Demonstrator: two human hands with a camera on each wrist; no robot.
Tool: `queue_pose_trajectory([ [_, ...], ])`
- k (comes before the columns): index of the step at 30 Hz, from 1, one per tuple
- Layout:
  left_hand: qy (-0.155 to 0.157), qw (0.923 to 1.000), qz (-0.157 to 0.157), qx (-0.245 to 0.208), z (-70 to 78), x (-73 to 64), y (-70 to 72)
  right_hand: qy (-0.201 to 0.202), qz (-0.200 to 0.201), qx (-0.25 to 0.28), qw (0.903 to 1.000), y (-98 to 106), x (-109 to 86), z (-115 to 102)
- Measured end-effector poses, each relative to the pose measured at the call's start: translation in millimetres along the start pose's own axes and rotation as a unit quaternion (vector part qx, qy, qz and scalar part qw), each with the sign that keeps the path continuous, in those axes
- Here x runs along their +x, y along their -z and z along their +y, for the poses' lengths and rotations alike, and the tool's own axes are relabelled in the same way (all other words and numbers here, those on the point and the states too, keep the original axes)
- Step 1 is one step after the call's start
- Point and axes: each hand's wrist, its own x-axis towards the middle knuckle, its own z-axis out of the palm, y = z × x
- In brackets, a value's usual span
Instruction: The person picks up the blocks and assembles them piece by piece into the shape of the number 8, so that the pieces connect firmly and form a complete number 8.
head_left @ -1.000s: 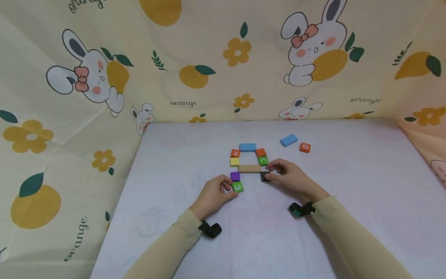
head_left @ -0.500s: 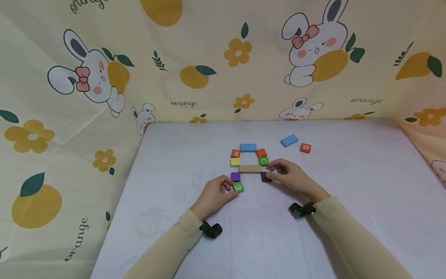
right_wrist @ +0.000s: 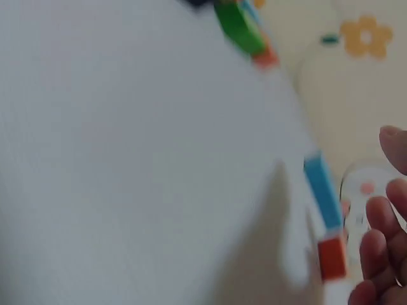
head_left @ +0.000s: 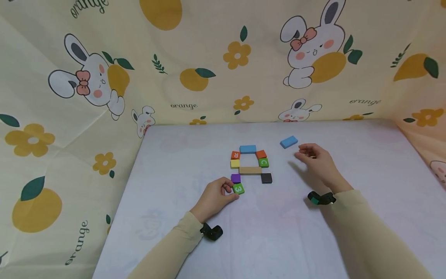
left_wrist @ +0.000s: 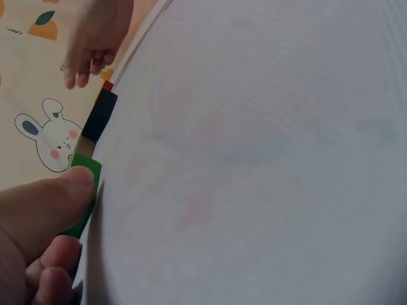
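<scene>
In the head view my left hand point(head_left: 215, 197) pinches a green block marked 3 point(head_left: 238, 188) between thumb and fingers, flat on the table. That green block point(left_wrist: 88, 166) also shows under my thumb in the left wrist view. A purple block point(head_left: 235, 178) lies just above it. Over the table at the right, my right hand point(head_left: 319, 164) hovers with loosely bent fingers and holds nothing. An orange-red block point(right_wrist: 332, 258) lies near its fingers in the right wrist view; the hand hides it from the head view. Beside it is a blue block point(head_left: 289, 142).
A ring of small blocks stands mid-table: a blue block point(head_left: 247, 149) on top, an R block point(head_left: 235, 155), a yellow block point(head_left: 235, 164), an orange block point(head_left: 261, 154), a green C block point(head_left: 263, 162) and a tan bar point(head_left: 250, 171). A black block point(head_left: 266, 178) lies below right.
My right hand has let go of the black block and moved up and right toward the loose blue and orange-red blocks. The left hand stays at the green block.
</scene>
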Motion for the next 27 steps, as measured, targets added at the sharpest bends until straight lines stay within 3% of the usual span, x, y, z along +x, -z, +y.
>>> queue_pose_trajectory([
  [4, -0.001, 1.0000, -0.001, -0.007, -1.0, 0.4, -0.6, -0.032, 0.021, -0.018, 0.9991, 13, 8.4, 16],
  [10, -0.008, 0.9999, -0.004, -0.014, -0.6, -0.4, -0.9, -0.069, 0.019, -0.030, 0.9970, 19, 15.4, 34],
  [18, -0.013, 0.9999, -0.001, -0.007, -2.3, -0.7, 2.0, -0.065, -0.006, -0.049, 0.9966, 18, 22.3, 33],
  [27, -0.006, 1.0000, -0.006, -0.003, -3.2, 1.0, 0.6, -0.072, 0.005, -0.066, 0.9952, 17, 22.2, 33],
])
